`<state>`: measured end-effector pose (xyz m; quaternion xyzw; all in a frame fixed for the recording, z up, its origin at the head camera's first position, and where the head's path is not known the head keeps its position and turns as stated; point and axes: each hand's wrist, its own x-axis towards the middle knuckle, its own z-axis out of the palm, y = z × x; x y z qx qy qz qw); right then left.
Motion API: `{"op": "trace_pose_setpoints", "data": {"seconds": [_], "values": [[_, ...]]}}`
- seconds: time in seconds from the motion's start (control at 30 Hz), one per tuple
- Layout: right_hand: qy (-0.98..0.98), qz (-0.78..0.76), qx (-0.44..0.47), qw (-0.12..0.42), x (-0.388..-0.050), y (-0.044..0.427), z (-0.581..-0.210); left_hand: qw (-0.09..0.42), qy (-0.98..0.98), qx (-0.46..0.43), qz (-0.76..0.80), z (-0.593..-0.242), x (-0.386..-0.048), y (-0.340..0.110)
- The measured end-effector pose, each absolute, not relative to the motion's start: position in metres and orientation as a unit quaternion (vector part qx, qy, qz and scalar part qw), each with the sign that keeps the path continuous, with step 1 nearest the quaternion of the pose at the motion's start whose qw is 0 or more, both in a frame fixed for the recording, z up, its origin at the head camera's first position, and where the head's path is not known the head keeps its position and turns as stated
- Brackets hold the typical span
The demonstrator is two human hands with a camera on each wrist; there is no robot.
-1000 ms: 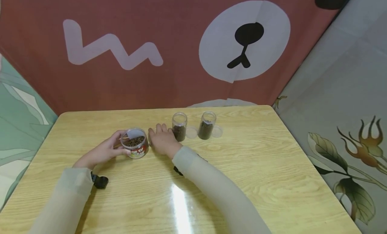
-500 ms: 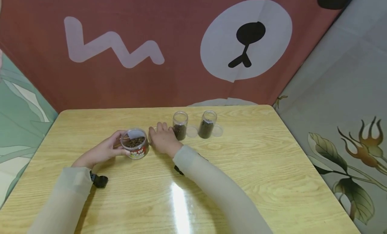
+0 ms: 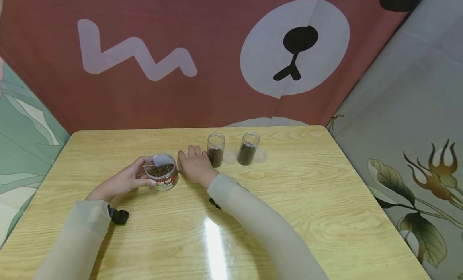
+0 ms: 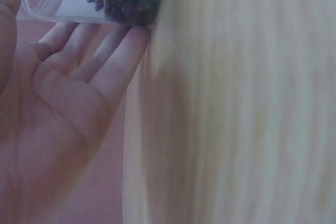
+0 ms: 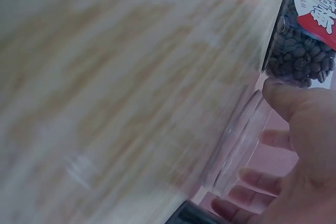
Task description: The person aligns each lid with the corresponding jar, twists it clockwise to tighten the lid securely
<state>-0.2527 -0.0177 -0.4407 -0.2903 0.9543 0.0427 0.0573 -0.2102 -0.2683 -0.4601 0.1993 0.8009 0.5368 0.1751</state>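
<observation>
In the head view my left hand (image 3: 124, 179) holds a wide, clear jar (image 3: 164, 182) from its left side, fingers behind and thumb in front. The lidless jar stands upright, partly filled with dark brown beans (image 3: 162, 170), and has a red label. The left wrist view shows the fingers (image 4: 123, 59) against the jar's wall (image 4: 79, 11). Just right of it, my right hand (image 3: 197, 167) grips a clear round lid (image 5: 236, 140) low at the table. Its thumb is at the lid's edge close to the jar; the other fingers curve round the far side.
Two tall clear jars, one (image 3: 215, 153) beside my right hand and another (image 3: 247, 151) further right, hold dark contents and have no lids on. Flat clear lids (image 3: 229, 156) (image 3: 260, 156) lie next to them. A printed cloth (image 3: 217, 103) hangs behind the wooden table (image 3: 307, 215).
Both hands and the jars stay in place on the table. The head view has shifted very slightly.
</observation>
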Motion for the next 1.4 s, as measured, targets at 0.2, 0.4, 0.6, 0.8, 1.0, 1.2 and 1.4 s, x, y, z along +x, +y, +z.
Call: {"op": "trace_pose_setpoints", "data": {"seconds": [0.2,0.4,0.6,0.8,1.0,1.2,1.4], "values": [[0.957,0.034,-0.287,0.035,-0.2535,-0.0176,-0.4415,0.174,0.805,0.196,0.532,-0.4598,-0.2097,-0.2685],[0.959,0.024,-0.282,0.023,-0.2541,-0.0180,-0.4417,0.170,0.815,0.193,0.519,-0.4580,-0.2076,-0.2689],[0.961,-0.027,-0.275,0.001,-0.2550,-0.0178,-0.4394,0.167,0.813,0.196,0.523,-0.4597,-0.2076,-0.2697],[0.962,-0.030,-0.270,-0.036,-0.2557,-0.0182,-0.4410,0.166,0.813,0.200,0.522,-0.4600,-0.2073,-0.2689],[0.960,-0.075,-0.266,-0.044,-0.2567,-0.0170,-0.4400,0.164,0.815,0.198,0.519,-0.4610,-0.2077,-0.2692],[0.953,-0.124,-0.267,-0.069,-0.2593,-0.0158,-0.4391,0.167,0.813,0.197,0.521,-0.4606,-0.2086,-0.2695],[0.945,-0.161,-0.272,-0.086,-0.2586,-0.0135,-0.4379,0.166,0.810,0.201,0.525,-0.4615,-0.2092,-0.2702]]}}
